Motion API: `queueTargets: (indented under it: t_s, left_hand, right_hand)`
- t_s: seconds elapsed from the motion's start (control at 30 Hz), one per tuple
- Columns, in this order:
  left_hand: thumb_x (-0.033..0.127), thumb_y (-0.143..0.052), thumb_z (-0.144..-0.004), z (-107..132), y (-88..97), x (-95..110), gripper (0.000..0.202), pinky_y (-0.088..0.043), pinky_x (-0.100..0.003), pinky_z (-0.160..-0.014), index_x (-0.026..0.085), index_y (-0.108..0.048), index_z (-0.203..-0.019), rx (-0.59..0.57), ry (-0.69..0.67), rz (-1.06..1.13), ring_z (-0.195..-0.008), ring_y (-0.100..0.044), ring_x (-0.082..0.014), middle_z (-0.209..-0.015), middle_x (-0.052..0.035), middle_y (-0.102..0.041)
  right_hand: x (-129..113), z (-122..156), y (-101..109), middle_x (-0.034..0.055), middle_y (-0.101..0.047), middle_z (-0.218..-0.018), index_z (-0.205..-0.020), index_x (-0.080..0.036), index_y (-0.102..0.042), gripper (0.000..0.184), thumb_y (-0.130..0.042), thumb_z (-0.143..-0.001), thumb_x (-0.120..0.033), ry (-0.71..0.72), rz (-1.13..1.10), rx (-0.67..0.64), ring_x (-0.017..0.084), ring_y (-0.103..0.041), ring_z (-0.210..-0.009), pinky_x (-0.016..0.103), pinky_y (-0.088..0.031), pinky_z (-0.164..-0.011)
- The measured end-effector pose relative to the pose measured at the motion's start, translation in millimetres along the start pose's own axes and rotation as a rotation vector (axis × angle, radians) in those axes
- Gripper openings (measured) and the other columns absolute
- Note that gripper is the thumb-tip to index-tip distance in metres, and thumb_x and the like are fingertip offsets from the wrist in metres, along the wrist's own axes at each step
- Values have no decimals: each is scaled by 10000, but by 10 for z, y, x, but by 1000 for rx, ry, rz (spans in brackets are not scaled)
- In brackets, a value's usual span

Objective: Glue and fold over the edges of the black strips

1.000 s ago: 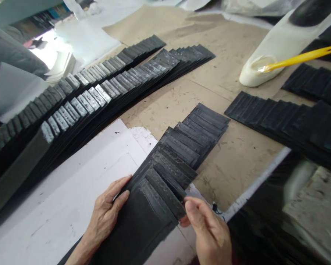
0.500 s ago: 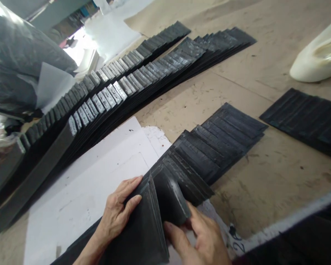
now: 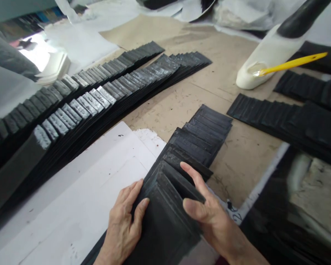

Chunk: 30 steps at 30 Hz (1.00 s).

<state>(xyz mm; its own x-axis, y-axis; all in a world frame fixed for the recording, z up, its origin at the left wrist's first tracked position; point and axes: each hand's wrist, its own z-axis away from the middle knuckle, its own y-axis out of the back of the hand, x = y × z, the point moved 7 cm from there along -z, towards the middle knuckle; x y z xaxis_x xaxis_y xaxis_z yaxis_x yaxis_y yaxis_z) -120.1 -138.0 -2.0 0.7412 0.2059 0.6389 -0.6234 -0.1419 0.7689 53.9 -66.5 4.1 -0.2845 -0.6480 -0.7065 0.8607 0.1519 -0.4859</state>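
A fanned stack of flat black pieces (image 3: pixel 160 221) lies in front of me, overlapping in steps toward the far right. My left hand (image 3: pixel 127 217) grips the stack's left edge, with its thumb on the top piece and its fingers along the side. At the right edge, my right hand (image 3: pixel 209 217) is open, its index finger and thumb spread apart over the overlapping edges. Its other fingers are partly hidden. Beneath the stack is a white sheet (image 3: pixel 99 176).
Two long rows of overlapping black strips (image 3: pixel 132 81) run along the left, some ends shiny. More black pieces (image 3: pixel 281 117) lie at the right. Behind them is a white plastic container (image 3: pixel 248 79) with a cut opening, holding a yellow-handled brush (image 3: pixel 295 64). The table edge (image 3: pixel 267 180) is at lower right.
My right hand has let go of the raised black piece, which now lies lower on the stack, and its fingers have spread. My left hand stays on the edge. The view has turned right.
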Motion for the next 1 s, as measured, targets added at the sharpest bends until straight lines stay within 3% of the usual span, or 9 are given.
queueTargets:
  t_s: [0.07,0.17,0.33,0.43,0.53,0.73,0.87,0.93,1.0]
  left_hand:
    - [389,-457,-879,-7,-20,-16,393,-464,-370,-937,225,-498,-1234,13,5,22,-1092,-524,-192,-1182,-59,-569]
    - [425,-447,-874,-24,-34,-58,407,-454,-402,-950,211,-526,-1212,16,40,84,-1089,-524,-203,-1168,-67,-582]
    - [487,-430,-859,-52,-11,-142,449,-408,-403,-1012,227,-539,-1208,-81,144,221,-1140,-504,-203,-1213,-47,-571]
    - [482,-424,-861,-72,6,-138,448,-373,-379,-1049,257,-510,-1239,-207,168,290,-1168,-488,-187,-1254,-19,-548]
    - [467,-447,-855,-87,24,-133,432,-360,-380,-1058,271,-516,-1234,-261,182,319,-1176,-484,-192,-1261,-13,-544]
    - [409,-484,-844,-59,23,-107,421,-411,-436,-1001,199,-538,-1205,-91,103,222,-1121,-518,-230,-1198,-73,-580]
    - [365,-451,-867,-29,6,-68,397,-439,-431,-968,172,-533,-1204,-22,42,134,-1095,-532,-226,-1174,-87,-588]
    - [353,-444,-873,-32,9,-44,392,-452,-422,-951,156,-534,-1199,-5,19,111,-1079,-540,-224,-1159,-93,-594]
    - [334,-431,-880,-38,18,-17,381,-461,-408,-936,141,-539,-1189,20,-3,88,-1067,-544,-220,-1142,-98,-601]
  right_hand:
    - [143,61,-31,67,-653,-1035,-1252,-257,-484,665,-731,-649,-391,-61,-145,23,247,-629,-927,402,-510,-786]
    - [262,84,-4,69,-671,-974,-1079,-204,-595,490,-733,-646,-386,-17,-121,113,245,-628,-907,394,-491,-815]
    - [160,40,105,34,-681,-887,-883,-195,-645,376,-632,-712,-529,177,373,384,222,-608,-910,338,-453,-852]
    - [54,32,35,23,-654,-719,-756,-197,-617,463,-555,-691,-651,229,669,486,210,-604,-754,306,-477,-713]
    - [18,40,-51,28,-628,-672,-785,-192,-581,517,-490,-704,-694,270,795,548,205,-583,-674,309,-472,-637]
    - [-60,146,29,62,-644,-741,-930,-154,-582,520,-500,-755,-637,444,900,617,199,-601,-672,302,-482,-570]
    - [-304,524,45,75,-630,-904,-989,-150,-580,307,-590,-809,-399,847,1216,760,161,-603,-715,297,-492,-665]
    - [-311,668,-98,73,-621,-909,-972,-142,-588,195,-598,-820,-264,1005,1408,697,148,-594,-748,288,-478,-722]
    - [-221,702,-257,75,-626,-885,-961,-128,-596,153,-583,-824,-196,1044,1512,547,158,-586,-796,291,-468,-756]
